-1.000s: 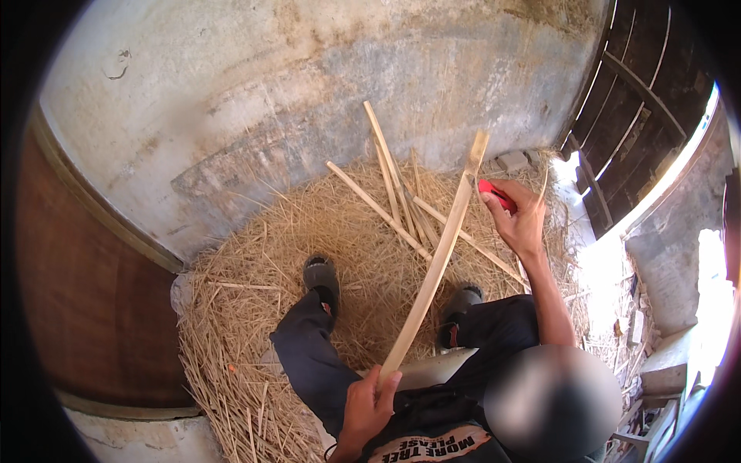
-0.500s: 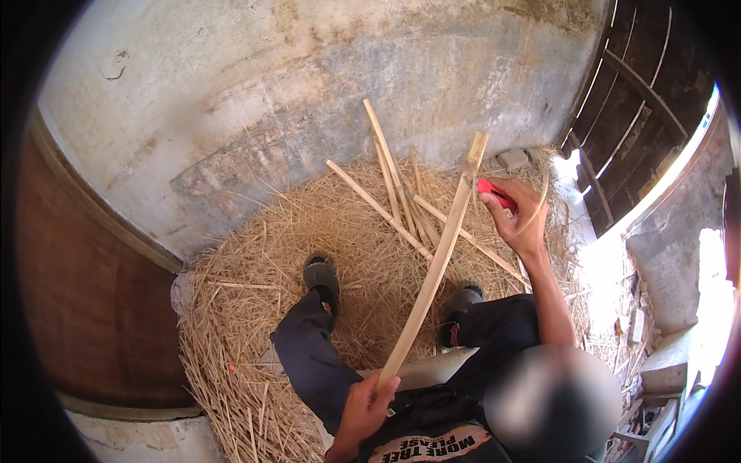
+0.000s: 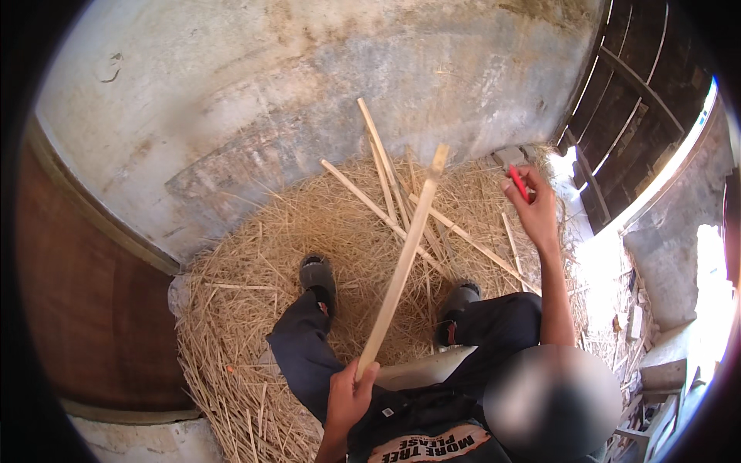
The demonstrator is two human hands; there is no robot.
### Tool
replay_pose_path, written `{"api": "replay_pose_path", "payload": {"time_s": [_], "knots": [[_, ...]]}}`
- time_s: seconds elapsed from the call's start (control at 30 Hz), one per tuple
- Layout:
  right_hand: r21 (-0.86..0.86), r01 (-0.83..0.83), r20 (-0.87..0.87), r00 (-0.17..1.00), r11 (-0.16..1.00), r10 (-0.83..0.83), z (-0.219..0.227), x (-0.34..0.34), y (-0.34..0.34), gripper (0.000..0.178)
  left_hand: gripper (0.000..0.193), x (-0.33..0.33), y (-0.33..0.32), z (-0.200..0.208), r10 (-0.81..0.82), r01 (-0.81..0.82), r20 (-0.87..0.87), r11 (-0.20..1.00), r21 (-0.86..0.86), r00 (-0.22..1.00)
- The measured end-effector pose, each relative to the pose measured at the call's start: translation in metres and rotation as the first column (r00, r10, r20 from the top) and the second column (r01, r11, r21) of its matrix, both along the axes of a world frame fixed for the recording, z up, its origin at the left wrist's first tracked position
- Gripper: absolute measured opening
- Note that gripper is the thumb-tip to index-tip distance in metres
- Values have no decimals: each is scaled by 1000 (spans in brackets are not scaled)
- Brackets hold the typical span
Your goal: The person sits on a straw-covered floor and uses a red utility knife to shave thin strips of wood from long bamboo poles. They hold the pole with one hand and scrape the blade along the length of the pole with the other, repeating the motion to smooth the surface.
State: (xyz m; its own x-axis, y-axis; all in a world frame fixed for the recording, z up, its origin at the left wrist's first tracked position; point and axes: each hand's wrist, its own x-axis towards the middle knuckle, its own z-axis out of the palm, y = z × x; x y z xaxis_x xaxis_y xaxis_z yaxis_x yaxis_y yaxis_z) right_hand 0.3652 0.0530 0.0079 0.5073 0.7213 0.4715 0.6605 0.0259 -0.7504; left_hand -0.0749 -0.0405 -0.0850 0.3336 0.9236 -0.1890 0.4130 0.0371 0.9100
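My left hand (image 3: 349, 395) is closed round the lower end of a long, pale bamboo strip (image 3: 403, 270). The strip slants up and to the right from my lap, with its far end raised toward the wall. Out to the right, my right hand (image 3: 539, 212) grips a small red utility knife (image 3: 519, 184); the blade cannot be made out. A gap separates the knife from the strip. Beyond the strip, several more bamboo strips (image 3: 370, 197) lie crossed on the straw-like shavings, some leaning against the wall.
Shavings (image 3: 239, 324) cover the floor around my boots (image 3: 317, 274). A stained plaster wall (image 3: 309, 92) rises ahead, with a brown panel (image 3: 100, 293) on the left. Dark wooden slats (image 3: 633, 100) stand at the right, with stones (image 3: 509, 157) by the wall's foot.
My right hand with the knife has moved right and slightly up, away from the strip. The strip's far end has swung left and down. The thin curl near my right hand no longer shows.
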Motion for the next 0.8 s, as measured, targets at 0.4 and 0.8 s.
{"api": "replay_pose_path", "payload": {"time_s": [0.4,0.8], "knots": [[223,-217,-157,954,951,254,-14,-33,34,28,29,19,11,16,-68,68,-18,997,39,998],[199,-22,-41,999,980,30,-20,-36,29,19,31,25,9,13,-120,120,14,993,-3,993]]}}
